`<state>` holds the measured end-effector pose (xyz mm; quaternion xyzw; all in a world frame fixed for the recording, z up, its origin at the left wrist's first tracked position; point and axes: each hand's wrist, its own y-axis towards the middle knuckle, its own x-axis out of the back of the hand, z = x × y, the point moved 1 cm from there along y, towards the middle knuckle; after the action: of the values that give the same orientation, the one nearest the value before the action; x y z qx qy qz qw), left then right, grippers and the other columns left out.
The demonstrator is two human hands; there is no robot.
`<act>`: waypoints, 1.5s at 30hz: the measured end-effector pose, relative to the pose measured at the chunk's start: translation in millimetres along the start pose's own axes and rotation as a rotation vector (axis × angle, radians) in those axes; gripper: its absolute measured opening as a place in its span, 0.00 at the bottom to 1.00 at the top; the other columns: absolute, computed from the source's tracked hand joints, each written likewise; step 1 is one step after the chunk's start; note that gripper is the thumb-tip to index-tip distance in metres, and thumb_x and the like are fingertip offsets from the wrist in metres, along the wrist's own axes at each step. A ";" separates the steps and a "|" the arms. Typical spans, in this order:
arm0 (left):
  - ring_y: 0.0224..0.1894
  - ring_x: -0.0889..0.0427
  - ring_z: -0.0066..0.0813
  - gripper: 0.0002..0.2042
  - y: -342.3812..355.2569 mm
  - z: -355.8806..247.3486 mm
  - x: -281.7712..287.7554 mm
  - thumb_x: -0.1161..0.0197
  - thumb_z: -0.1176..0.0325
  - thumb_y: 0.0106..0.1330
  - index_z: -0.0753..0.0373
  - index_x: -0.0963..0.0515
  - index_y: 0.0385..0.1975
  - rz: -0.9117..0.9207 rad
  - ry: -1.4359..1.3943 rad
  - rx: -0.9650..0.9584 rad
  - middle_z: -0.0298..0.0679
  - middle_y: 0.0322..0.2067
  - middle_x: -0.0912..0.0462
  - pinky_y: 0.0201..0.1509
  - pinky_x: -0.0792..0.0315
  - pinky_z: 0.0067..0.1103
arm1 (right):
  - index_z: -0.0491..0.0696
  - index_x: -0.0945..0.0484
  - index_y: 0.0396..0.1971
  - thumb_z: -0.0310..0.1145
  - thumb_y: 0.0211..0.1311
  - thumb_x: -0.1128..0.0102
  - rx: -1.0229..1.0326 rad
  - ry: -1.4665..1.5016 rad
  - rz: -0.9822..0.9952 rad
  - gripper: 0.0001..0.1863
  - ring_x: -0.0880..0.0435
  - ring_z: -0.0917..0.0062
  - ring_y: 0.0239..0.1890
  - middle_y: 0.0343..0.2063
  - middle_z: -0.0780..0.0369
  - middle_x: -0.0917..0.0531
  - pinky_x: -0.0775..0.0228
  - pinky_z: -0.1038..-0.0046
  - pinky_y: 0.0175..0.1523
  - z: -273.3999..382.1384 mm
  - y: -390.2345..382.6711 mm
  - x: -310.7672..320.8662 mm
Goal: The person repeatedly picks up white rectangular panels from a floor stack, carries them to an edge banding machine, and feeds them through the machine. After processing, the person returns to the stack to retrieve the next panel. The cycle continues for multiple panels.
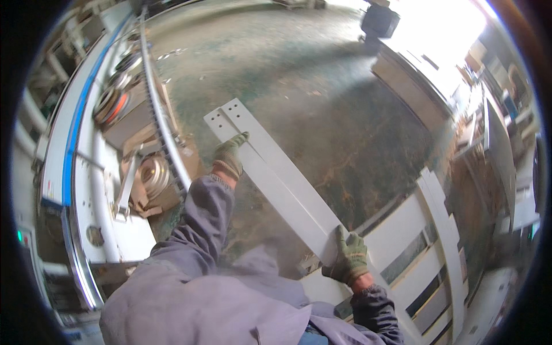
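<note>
My jacket (201,310) blocks the bottom of the view, and the board's (282,175) near end gets lost by the pale slats (440,207) — can't tell where it stops. Right hand (348,256), gloved, is curled closed on that end. From there the board slants up-left. Left hand (229,156) is clamped on its left edge, thumb on top, fingers hidden beneath. The holed far end sticks out right of the rail (166,129) — wide stretch of floor (328,126) past it. Farther back, glare (437,23) washes out the top right.
</note>
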<state>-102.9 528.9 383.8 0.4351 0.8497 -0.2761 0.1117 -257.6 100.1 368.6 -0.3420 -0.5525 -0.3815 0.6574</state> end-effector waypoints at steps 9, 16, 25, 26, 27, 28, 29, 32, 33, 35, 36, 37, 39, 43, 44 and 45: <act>0.43 0.15 0.33 0.12 -67.2 -94.3 146.1 0.31 0.66 0.64 0.62 0.13 0.44 -0.078 0.088 -0.287 0.40 0.41 0.12 0.51 0.19 0.28 | 0.55 0.48 0.78 0.58 0.32 0.22 0.153 -0.109 0.101 0.69 0.29 0.45 0.54 0.56 0.44 0.32 0.33 0.46 0.54 90.4 -15.5 -0.6; 0.36 0.15 0.33 0.12 -116.0 -151.4 252.3 0.28 0.67 0.62 0.63 0.15 0.43 -0.294 -0.184 -0.203 0.38 0.38 0.13 0.42 0.18 0.28 | 0.59 0.53 0.79 0.57 0.37 0.26 0.321 -0.322 0.057 0.66 0.30 0.44 0.57 0.59 0.43 0.33 0.35 0.44 0.58 138.7 19.5 -38.1; 0.39 0.14 0.31 0.16 -172.1 -189.4 457.3 0.29 0.62 0.66 0.68 0.16 0.46 -0.588 -0.298 -0.413 0.40 0.39 0.13 0.45 0.19 0.27 | 0.61 0.58 0.81 0.54 0.38 0.26 0.594 -0.494 0.090 0.68 0.31 0.43 0.58 0.61 0.44 0.34 0.36 0.42 0.61 253.3 111.6 -84.5; 0.40 0.14 0.31 0.16 -175.3 -191.6 480.2 0.30 0.62 0.66 0.68 0.16 0.46 -0.642 -0.289 -0.459 0.40 0.39 0.13 0.46 0.19 0.27 | 0.61 0.58 0.81 0.53 0.36 0.26 0.622 -0.502 0.114 0.69 0.31 0.43 0.58 0.61 0.44 0.34 0.36 0.42 0.61 274.2 124.0 -75.9; 0.41 0.14 0.30 0.16 -177.7 -190.3 506.0 0.32 0.60 0.69 0.67 0.16 0.47 -0.640 -0.202 -0.385 0.41 0.39 0.12 0.47 0.19 0.27 | 0.59 0.58 0.81 0.57 0.37 0.26 0.643 -0.464 0.216 0.70 0.32 0.42 0.59 0.62 0.42 0.36 0.37 0.42 0.62 325.3 117.1 -38.5; 0.41 0.14 0.30 0.17 -180.6 -186.0 534.3 0.33 0.59 0.69 0.67 0.17 0.47 -0.659 -0.158 -0.429 0.41 0.40 0.12 0.47 0.19 0.26 | 0.57 0.58 0.80 0.62 0.37 0.27 0.666 -0.423 0.329 0.70 0.34 0.41 0.61 0.62 0.41 0.38 0.39 0.41 0.63 379.7 111.9 0.6; 0.42 0.14 0.29 0.17 -186.3 -179.3 560.6 0.33 0.58 0.69 0.67 0.17 0.48 -0.680 -0.106 -0.466 0.41 0.40 0.12 0.47 0.20 0.26 | 0.56 0.57 0.80 0.66 0.38 0.27 0.680 -0.375 0.443 0.71 0.36 0.40 0.62 0.63 0.39 0.40 0.41 0.41 0.63 433.5 104.9 39.9; 0.43 0.13 0.30 0.17 -211.6 -170.7 626.7 0.38 0.56 0.73 0.62 0.17 0.50 -0.811 -0.096 -0.483 0.41 0.43 0.12 0.49 0.20 0.26 | 0.51 0.57 0.79 0.66 0.38 0.27 0.893 -0.375 0.418 0.71 0.35 0.40 0.61 0.61 0.39 0.39 0.40 0.42 0.64 484.2 134.1 26.2; 0.43 0.13 0.31 0.16 -218.6 -170.9 635.4 0.38 0.57 0.73 0.62 0.17 0.50 -0.850 -0.246 -0.455 0.41 0.45 0.12 0.49 0.20 0.27 | 0.48 0.56 0.79 0.67 0.40 0.28 0.984 -0.399 0.393 0.70 0.34 0.40 0.59 0.60 0.40 0.38 0.40 0.41 0.63 492.3 147.8 19.4; 0.42 0.13 0.34 0.16 -253.3 -202.7 620.5 0.36 0.58 0.70 0.62 0.17 0.50 -0.917 -0.409 -0.347 0.39 0.45 0.13 0.49 0.20 0.27 | 0.48 0.56 0.79 0.66 0.44 0.29 0.982 -0.414 0.444 0.68 0.34 0.39 0.59 0.60 0.40 0.39 0.40 0.40 0.63 521.4 164.2 17.8; 0.43 0.14 0.35 0.17 -246.0 -189.3 640.1 0.35 0.58 0.70 0.63 0.18 0.51 -0.940 -0.359 -0.420 0.39 0.44 0.14 0.50 0.20 0.27 | 0.47 0.56 0.79 0.66 0.45 0.30 0.989 -0.422 0.471 0.67 0.34 0.39 0.58 0.60 0.40 0.39 0.40 0.39 0.63 534.3 172.9 16.7; 0.44 0.14 0.35 0.18 -241.1 -164.2 671.3 0.34 0.58 0.69 0.64 0.18 0.52 -0.982 -0.309 -0.502 0.39 0.44 0.14 0.50 0.20 0.28 | 0.47 0.57 0.79 0.66 0.47 0.31 1.037 -0.418 0.476 0.67 0.34 0.39 0.59 0.60 0.39 0.39 0.40 0.39 0.64 547.3 181.8 13.0; 0.47 0.15 0.36 0.19 -235.9 -158.2 684.8 0.35 0.58 0.70 0.64 0.20 0.53 -1.025 -0.365 -0.525 0.40 0.44 0.15 0.51 0.21 0.29 | 0.47 0.58 0.79 0.67 0.49 0.32 1.090 -0.417 0.486 0.66 0.34 0.38 0.59 0.62 0.38 0.40 0.41 0.37 0.64 562.9 204.5 4.2; 0.53 0.18 0.38 0.19 -233.5 -168.0 715.3 0.42 0.58 0.75 0.64 0.23 0.58 -1.011 -0.635 -0.528 0.42 0.51 0.17 0.56 0.23 0.35 | 0.51 0.62 0.80 0.68 0.51 0.34 1.206 -0.460 0.510 0.66 0.35 0.34 0.60 0.63 0.36 0.40 0.42 0.36 0.66 608.1 249.0 -4.3; 0.55 0.19 0.39 0.19 -228.3 -165.3 724.0 0.43 0.59 0.76 0.64 0.24 0.59 -0.978 -0.658 -0.569 0.43 0.53 0.18 0.57 0.23 0.36 | 0.53 0.63 0.80 0.68 0.51 0.34 1.226 -0.485 0.508 0.66 0.35 0.32 0.60 0.62 0.36 0.39 0.43 0.36 0.66 615.3 261.7 -11.2; 0.55 0.19 0.41 0.19 -223.0 -160.9 731.3 0.43 0.59 0.76 0.64 0.25 0.60 -0.973 -0.753 -0.575 0.44 0.54 0.19 0.58 0.24 0.38 | 0.54 0.64 0.80 0.68 0.51 0.33 1.247 -0.509 0.505 0.67 0.35 0.31 0.60 0.62 0.35 0.38 0.43 0.35 0.66 621.1 273.8 -19.2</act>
<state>-709.6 1011.2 284.6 -0.1695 0.8914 -0.1906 0.3745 -307.9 773.7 438.5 -0.0987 -0.7078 0.2605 0.6492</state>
